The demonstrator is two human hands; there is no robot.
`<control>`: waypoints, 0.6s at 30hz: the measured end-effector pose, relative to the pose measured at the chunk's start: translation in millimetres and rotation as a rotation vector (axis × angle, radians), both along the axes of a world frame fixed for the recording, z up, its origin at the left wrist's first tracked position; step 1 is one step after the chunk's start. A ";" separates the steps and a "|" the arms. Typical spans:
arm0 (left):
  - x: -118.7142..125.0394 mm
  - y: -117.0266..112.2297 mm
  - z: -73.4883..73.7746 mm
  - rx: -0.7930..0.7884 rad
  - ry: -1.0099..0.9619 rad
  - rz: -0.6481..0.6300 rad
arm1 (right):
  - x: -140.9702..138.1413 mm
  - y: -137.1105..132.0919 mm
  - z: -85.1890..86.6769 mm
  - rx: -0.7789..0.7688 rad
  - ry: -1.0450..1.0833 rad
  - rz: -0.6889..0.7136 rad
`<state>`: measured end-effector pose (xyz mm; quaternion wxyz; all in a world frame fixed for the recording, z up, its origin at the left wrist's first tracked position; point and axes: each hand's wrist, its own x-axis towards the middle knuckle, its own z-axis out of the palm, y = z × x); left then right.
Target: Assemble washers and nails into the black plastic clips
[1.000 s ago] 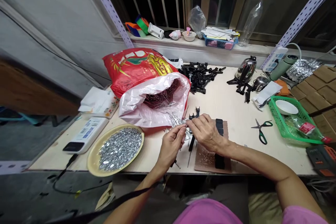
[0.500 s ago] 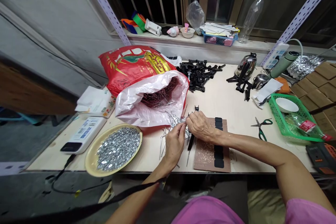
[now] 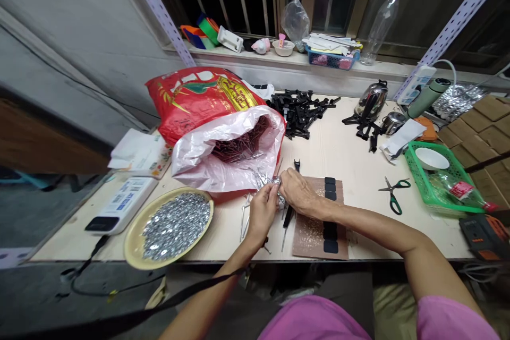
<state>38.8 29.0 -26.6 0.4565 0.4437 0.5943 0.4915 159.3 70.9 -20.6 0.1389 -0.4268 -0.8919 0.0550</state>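
My left hand [image 3: 263, 211] and my right hand [image 3: 297, 192] meet at the middle of the table, fingertips pinched together on a small shiny metal piece [image 3: 275, 181]. Under them lie loose metal pins [image 3: 245, 214] and a black plastic clip [image 3: 289, 215]. Just behind is an open white bag [image 3: 223, 151] full of metal pins, lying on a red printed bag [image 3: 195, 98]. A brown card with black pads [image 3: 319, 223] lies under my right wrist.
A yellow plate [image 3: 133, 241] heaped with small silver parts sits at the front left, beside a white scale [image 3: 121, 203]. Black clips [image 3: 300, 106] are piled at the back. Scissors [image 3: 392, 194], a green basket [image 3: 440, 180] and a kettle [image 3: 372, 98] stand to the right.
Both hands stayed pinched together and drifted slightly left and toward the bag's mouth. The view shifted a little, nothing else moved.
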 end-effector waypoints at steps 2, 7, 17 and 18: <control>-0.5 -2.9 4.8 -0.158 -0.237 -0.054 | 11.7 -6.1 6.3 -0.128 0.069 -0.005; -10.6 -5.6 20.2 -0.364 -0.461 -0.179 | 89.1 -19.9 16.3 -0.291 -0.018 -0.384; -0.9 9.0 24.0 -0.435 -0.673 -0.577 | 305.2 -45.8 -12.3 -0.277 -0.345 -0.561; 0.9 10.1 23.6 -0.422 -0.681 -0.590 | 315.1 -44.6 -16.8 -0.262 -0.338 -0.523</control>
